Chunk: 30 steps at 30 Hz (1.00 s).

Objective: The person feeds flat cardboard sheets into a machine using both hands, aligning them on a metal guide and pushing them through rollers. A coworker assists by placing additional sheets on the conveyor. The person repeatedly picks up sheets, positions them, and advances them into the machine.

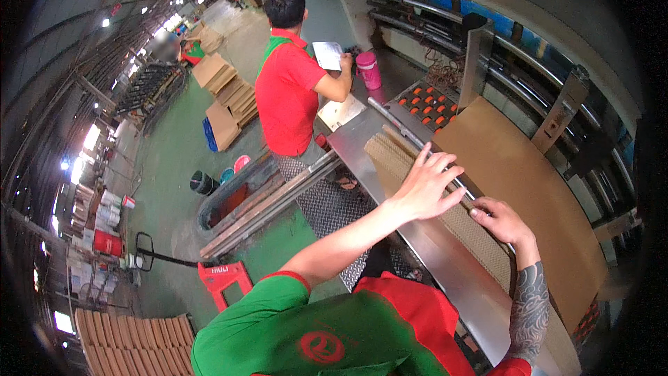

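Note:
My left hand (433,184) is open, its fingers spread just above a stack of corrugated cardboard sheets (456,233) with the fluted edges up. The stack lies along a metal feed table (435,247), against a long round metal bar (400,125). Farther right along the stack, my right hand (504,223) rests at the bar with its fingers curled over the line where bar and cardboard meet. What those fingers grip is hidden. Past the bar, a large flat brown cardboard sheet (522,195) lies under the machine.
Orange rollers (426,106) and machine rails (529,87) lie beyond the table. A co-worker in red (289,90) stands ahead, holding a white paper (327,56) near a pink bucket (369,69). Left are metal beams (271,202), a red pallet jack (226,282) and cardboard stacks (136,338).

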Available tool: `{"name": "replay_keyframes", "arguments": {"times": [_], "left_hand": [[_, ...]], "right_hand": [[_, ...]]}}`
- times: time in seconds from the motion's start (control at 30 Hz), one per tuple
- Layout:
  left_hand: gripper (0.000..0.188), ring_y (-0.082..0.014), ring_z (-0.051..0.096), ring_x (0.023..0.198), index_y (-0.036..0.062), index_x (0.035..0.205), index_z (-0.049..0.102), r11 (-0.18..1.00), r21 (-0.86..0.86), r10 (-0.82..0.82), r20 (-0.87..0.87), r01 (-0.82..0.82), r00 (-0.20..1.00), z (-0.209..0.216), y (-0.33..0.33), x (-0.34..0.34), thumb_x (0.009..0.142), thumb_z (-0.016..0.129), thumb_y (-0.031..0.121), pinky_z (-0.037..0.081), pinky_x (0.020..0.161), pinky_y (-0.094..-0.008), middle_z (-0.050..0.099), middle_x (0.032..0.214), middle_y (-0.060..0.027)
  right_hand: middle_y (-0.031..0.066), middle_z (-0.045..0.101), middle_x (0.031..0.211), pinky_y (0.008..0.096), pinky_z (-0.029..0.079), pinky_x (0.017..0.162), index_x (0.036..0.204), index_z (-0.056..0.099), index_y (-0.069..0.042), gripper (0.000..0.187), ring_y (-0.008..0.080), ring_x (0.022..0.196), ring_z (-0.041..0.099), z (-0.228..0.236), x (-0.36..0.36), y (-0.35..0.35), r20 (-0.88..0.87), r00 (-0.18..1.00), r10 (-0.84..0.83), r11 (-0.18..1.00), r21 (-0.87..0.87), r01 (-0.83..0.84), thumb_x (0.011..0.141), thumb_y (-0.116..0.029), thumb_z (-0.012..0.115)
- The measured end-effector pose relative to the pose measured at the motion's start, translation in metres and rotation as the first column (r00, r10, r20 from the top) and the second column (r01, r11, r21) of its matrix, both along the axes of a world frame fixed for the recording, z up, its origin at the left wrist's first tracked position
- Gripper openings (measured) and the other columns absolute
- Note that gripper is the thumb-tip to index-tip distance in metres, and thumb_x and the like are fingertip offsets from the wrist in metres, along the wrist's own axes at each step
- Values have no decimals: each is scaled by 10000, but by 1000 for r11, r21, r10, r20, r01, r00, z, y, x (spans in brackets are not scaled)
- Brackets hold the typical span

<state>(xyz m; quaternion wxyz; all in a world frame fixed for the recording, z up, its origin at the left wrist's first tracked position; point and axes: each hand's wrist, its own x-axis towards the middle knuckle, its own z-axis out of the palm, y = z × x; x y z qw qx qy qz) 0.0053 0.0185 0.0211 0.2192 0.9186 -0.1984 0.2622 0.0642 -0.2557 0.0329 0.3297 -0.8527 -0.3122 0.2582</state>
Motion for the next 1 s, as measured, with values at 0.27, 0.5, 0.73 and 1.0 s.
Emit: {"name": "replay_keyframes", "arguments": {"times": [0.27, 0.5, 0.73, 1.0], "left_hand": [[378, -311, 735, 1126, 79, 929, 844, 996, 86, 21, -299, 6, 954, -20, -8, 27, 1043, 661, 390, 415, 1179, -565, 810, 1012, -101], [401, -306, 722, 1192, 91, 955, 879, 996, 72, 79, -319, -58, 945, -16, -10, 16, 1027, 674, 429, 295, 1323, -591, 820, 1058, -112], [299, -274, 730, 1196, 103, 955, 864, 996, 63, 83, -401, -64, 912, -12, -9, 18, 1015, 715, 355, 323, 1314, -594, 817, 1052, -61], [396, -388, 620, 1396, 63, 1353, 735, 915, -259, 344, 102, -309, 933, -25, 69, 20, 997, 750, 238, 367, 1281, -562, 718, 1393, -175]], "right_hand": [[315, 739, 1221, 575, 582, 990, 1464, 535, 47, 799, 483, 1146, 734, 35, -38, 23, 353, 921, 165, 962, -263, -72, 1000, -571, 738], [328, 651, 1361, 541, 611, 974, 1555, 425, 131, 871, 464, 1160, 736, 10, -72, 46, 470, 877, 98, 915, -389, 107, 1040, -519, 688], [330, 668, 1332, 544, 609, 977, 1510, 441, 138, 849, 468, 1148, 743, 22, -56, 31, 416, 889, 192, 945, -322, -54, 1004, -474, 743], [306, 691, 1187, 558, 617, 897, 1318, 491, 92, 678, 475, 1043, 747, 26, -56, 28, 428, 892, 150, 957, -290, -22, 992, -439, 758]]}}
